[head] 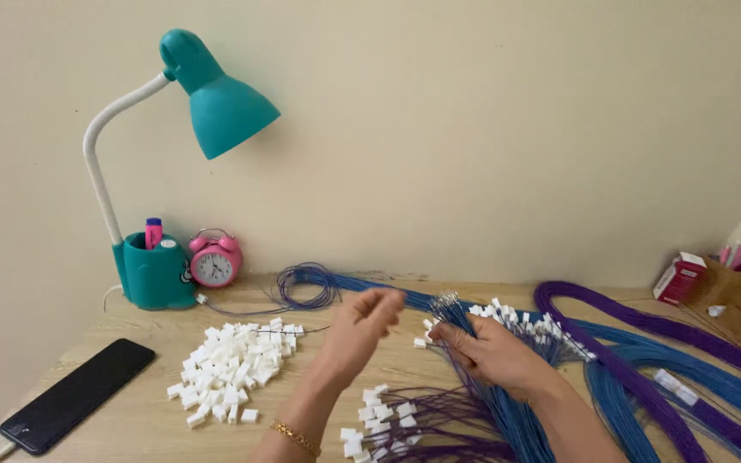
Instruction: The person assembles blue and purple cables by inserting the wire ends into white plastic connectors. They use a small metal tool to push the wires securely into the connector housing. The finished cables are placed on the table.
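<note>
I see the right hand closed round a bundle of blue wires on the table, near their bare tips. The left hand hovers just beside it, fingers loosely pinched; whether they hold anything I cannot tell. I judge the wires light, limp and tangle-prone, best gripped close to the ends. White connectors lie heaped loose. The lamp's teal cup holds a pink marker.

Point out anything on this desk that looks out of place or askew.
Nothing looks damaged or spilled. The phone lies near the desk's left edge, its corner about at the rim. A few white connectors lie loose among the right-hand wires.
</note>
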